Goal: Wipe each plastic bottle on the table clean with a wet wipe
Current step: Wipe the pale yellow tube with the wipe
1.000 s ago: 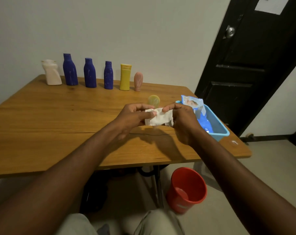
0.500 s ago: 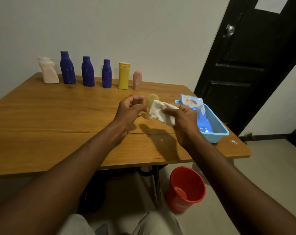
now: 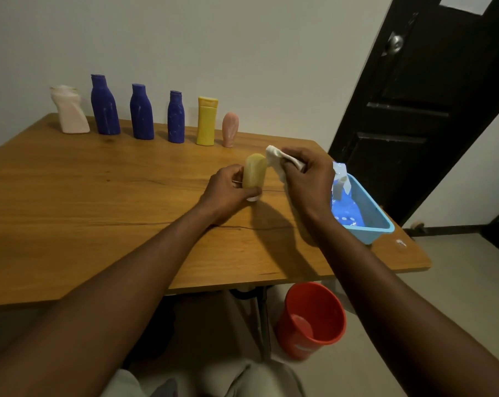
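Note:
My left hand (image 3: 228, 190) grips a small pale yellow bottle (image 3: 254, 171) that stands cap-down on the wooden table (image 3: 99, 202). My right hand (image 3: 308, 179) holds a crumpled white wet wipe (image 3: 279, 161) just right of the bottle's top, touching or nearly touching it. Along the back edge stand a whitish bottle (image 3: 70, 110), three dark blue bottles (image 3: 104, 106) (image 3: 141, 112) (image 3: 175, 117), a yellow bottle (image 3: 206, 121) and a small pink bottle (image 3: 230, 129).
A light blue tub (image 3: 368, 213) with a blue wipes pack (image 3: 344, 207) sits at the table's right edge, just behind my right hand. A red bucket (image 3: 311, 319) stands on the floor below. A black door (image 3: 420, 104) is at the right.
My left hand let go of the wipe and took hold of the pale yellow bottle. My right hand carried the wipe up to the bottle's top.

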A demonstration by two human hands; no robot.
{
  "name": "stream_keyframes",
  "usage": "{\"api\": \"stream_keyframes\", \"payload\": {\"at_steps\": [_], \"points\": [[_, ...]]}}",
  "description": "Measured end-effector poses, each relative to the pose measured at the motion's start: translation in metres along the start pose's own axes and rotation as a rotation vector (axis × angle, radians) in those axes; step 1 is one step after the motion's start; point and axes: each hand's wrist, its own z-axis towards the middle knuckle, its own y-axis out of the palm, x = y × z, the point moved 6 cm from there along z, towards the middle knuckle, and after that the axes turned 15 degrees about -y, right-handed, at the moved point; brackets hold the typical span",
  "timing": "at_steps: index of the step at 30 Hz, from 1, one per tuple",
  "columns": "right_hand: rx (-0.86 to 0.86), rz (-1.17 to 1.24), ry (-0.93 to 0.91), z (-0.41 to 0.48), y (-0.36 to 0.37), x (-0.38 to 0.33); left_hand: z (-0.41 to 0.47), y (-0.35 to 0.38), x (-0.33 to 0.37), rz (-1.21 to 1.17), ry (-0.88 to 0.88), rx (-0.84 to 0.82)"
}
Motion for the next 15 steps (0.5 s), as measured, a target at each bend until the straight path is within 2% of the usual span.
{"api": "stream_keyframes", "payload": {"at_steps": [6, 9, 13, 15], "points": [[-0.092, -0.099, -0.177, 0.003, 0.024, -0.011, -0.004, -0.018, -0.001, -0.073, -0.015, -0.069], [-0.247, -0.166, -0.275, -0.003, 0.045, -0.021, -0.008, -0.028, -0.004, -0.173, -0.045, -0.139], [-0.535, -0.212, -0.283, -0.035, 0.069, -0.022, -0.012, -0.037, -0.006, -0.318, -0.091, -0.158], [-0.606, -0.208, -0.268, -0.047, 0.070, -0.021, -0.012, -0.037, -0.008, -0.350, -0.097, -0.163]]}}
